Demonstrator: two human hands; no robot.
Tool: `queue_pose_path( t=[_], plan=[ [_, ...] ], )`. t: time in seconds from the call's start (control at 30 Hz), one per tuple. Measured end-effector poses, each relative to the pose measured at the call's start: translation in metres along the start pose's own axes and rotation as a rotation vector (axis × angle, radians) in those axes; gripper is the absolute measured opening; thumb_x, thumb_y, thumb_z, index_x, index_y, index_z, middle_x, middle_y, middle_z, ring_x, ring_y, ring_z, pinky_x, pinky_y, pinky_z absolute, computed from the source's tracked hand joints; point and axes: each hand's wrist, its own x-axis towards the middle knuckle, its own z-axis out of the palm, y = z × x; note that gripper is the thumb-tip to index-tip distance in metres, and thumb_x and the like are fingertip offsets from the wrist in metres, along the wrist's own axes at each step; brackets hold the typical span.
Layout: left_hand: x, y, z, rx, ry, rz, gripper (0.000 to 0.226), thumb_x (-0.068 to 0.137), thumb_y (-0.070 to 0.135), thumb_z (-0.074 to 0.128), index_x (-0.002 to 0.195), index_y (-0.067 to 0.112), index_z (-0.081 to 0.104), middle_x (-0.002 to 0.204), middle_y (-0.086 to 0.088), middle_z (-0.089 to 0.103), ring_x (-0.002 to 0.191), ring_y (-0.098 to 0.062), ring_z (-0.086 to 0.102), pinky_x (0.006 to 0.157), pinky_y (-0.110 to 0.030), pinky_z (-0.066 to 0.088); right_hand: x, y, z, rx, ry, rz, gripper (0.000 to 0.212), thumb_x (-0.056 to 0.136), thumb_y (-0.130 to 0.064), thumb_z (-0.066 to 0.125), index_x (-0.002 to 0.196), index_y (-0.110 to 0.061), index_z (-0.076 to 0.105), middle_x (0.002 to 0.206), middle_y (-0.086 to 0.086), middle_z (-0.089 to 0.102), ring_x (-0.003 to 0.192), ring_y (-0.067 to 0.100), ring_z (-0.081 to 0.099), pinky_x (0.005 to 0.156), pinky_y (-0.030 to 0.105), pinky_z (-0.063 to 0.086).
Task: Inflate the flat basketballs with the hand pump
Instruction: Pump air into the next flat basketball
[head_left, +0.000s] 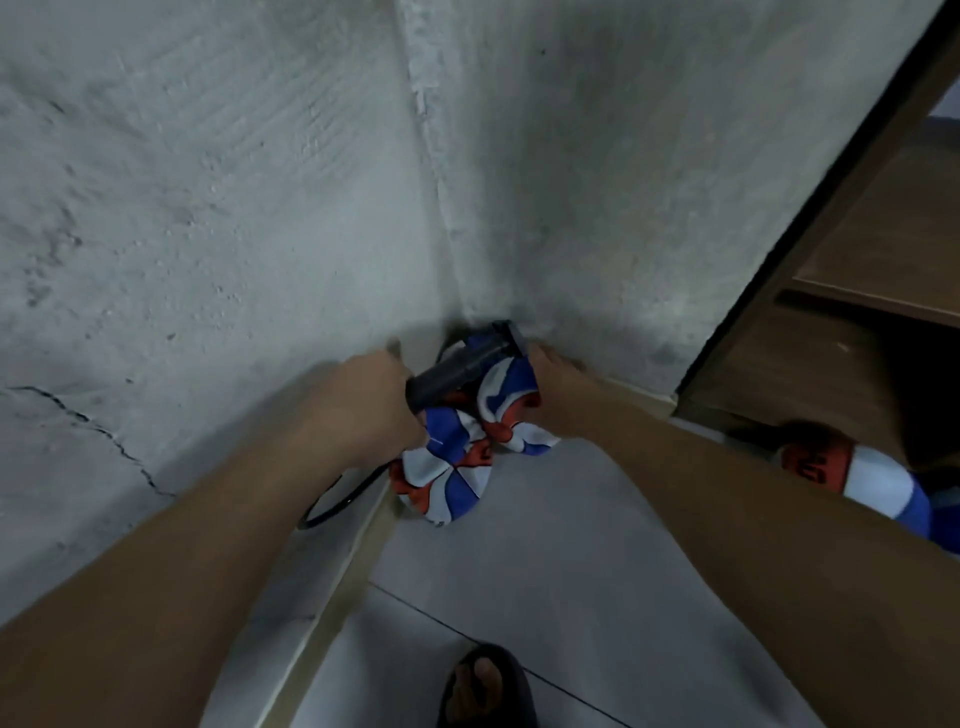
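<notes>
Currently the left hand (371, 400) grips the pump (457, 371); the right hand (553, 387) holds the flat ball (457, 457) in the floor corner. Inflation remains; another ball (857, 478) waits nearby.

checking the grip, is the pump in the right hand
No, the left hand grips the black pump, while the right hand rests on the flat basketball.
</notes>
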Motion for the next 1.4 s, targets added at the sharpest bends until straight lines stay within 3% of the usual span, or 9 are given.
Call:
queue_pose_path(
  t=[0.17,0.33,0.47,0.6,0.8,0.97,1.1,1.23,1.4],
  plan=[
    [0.004,0.007,-0.002,-0.083,0.012,0.028,0.015,0.088,0.027,0.086,0.097,0.023,0.074,0.085,0.001,0.072,0.068,-0.01,0.065,0.05,-0.023,0.041,-0.029,0.014,0.017,-0.134,0.125,-0.054,0.1,0.081,-0.07,0.077,0.163,-0.032,0.032,0.149,0.011,0.04,0.135,0.039,0.043,0.108,0.052,0.046],
    [-0.003,0.028,-0.002,-0.193,-0.007,0.142,0.009,0.089,0.026,0.085,0.091,0.023,0.076,0.081,-0.005,0.076,0.071,-0.02,0.073,0.062,-0.037,0.061,-0.106,0.024,0.002,0.107,0.33,0.007,0.078,0.064,-0.079,0.081,0.119,-0.024,0.07,0.113,0.0,0.047,0.108,0.023,0.047,0.089,0.038,0.047],
    [-0.019,0.063,-0.007,-0.352,-0.026,0.284,0.001,0.097,0.021,0.08,0.097,0.02,0.079,0.079,-0.006,0.075,0.066,-0.013,0.072,0.068,-0.038,0.063,-0.185,0.028,-0.033,0.445,0.291,0.141,0.09,0.06,-0.073,0.091,0.133,-0.032,0.059,0.133,-0.015,0.047,0.116,0.007,0.05,0.104,0.033,0.051],
    [-0.046,0.106,-0.002,-0.443,-0.088,0.343,0.007,0.099,0.022,0.078,0.104,0.018,0.078,0.084,-0.006,0.08,0.074,-0.016,0.079,0.074,-0.039,0.069,-0.253,0.028,-0.053,0.576,0.412,0.117,0.074,0.062,-0.065,0.097,0.122,-0.042,0.059,0.118,-0.023,0.057,0.112,0.002,0.059,0.096,0.036,0.055],
    [-0.087,0.161,0.012,-0.476,-0.133,0.432,0.004,0.097,0.01,0.077,0.101,0.01,0.078,0.082,-0.005,0.081,0.08,-0.014,0.081,0.082,-0.035,0.068,-0.321,0.03,-0.069,0.625,0.616,0.168,0.064,0.07,-0.059,0.095,0.123,-0.04,0.064,0.119,-0.018,0.06,0.112,0.004,0.061,0.095,0.032,0.056],
    [-0.113,0.184,0.023,-0.587,-0.174,0.43,0.016,0.094,0.002,0.08,0.107,0.006,0.074,0.094,-0.011,0.081,0.084,-0.016,0.082,0.086,-0.035,0.067,-0.346,0.043,-0.063,0.592,0.542,0.266,0.077,0.068,-0.054,0.09,0.129,-0.045,0.044,0.125,-0.018,0.051,0.115,0.005,0.057,0.096,0.034,0.057],
    [-0.127,0.191,0.032,-0.498,-0.138,0.501,0.014,0.095,0.013,0.081,0.105,0.015,0.072,0.086,-0.003,0.082,0.082,-0.013,0.081,0.085,-0.042,0.067,-0.36,0.046,-0.063,0.575,0.495,0.234,0.076,0.071,-0.053,0.087,0.127,-0.042,0.037,0.125,-0.013,0.048,0.113,0.006,0.055,0.09,0.027,0.053],
    [-0.132,0.201,0.044,-0.359,0.007,0.643,0.007,0.093,0.029,0.08,0.094,0.028,0.074,0.08,0.003,0.077,0.075,-0.013,0.076,0.078,-0.049,0.066,-0.369,0.046,-0.067,0.52,0.579,0.15,0.061,0.083,-0.05,0.086,0.133,-0.042,0.05,0.125,-0.016,0.047,0.114,0.002,0.053,0.093,0.023,0.048],
    [-0.132,0.208,0.053,-0.318,0.009,0.687,0.008,0.093,0.034,0.08,0.09,0.03,0.074,0.083,0.007,0.075,0.078,-0.009,0.073,0.079,-0.048,0.065,-0.38,0.045,-0.076,0.488,0.674,0.115,0.062,0.082,-0.048,0.089,0.136,-0.038,0.06,0.124,-0.016,0.051,0.117,0.006,0.055,0.098,0.027,0.05]
  ],
)
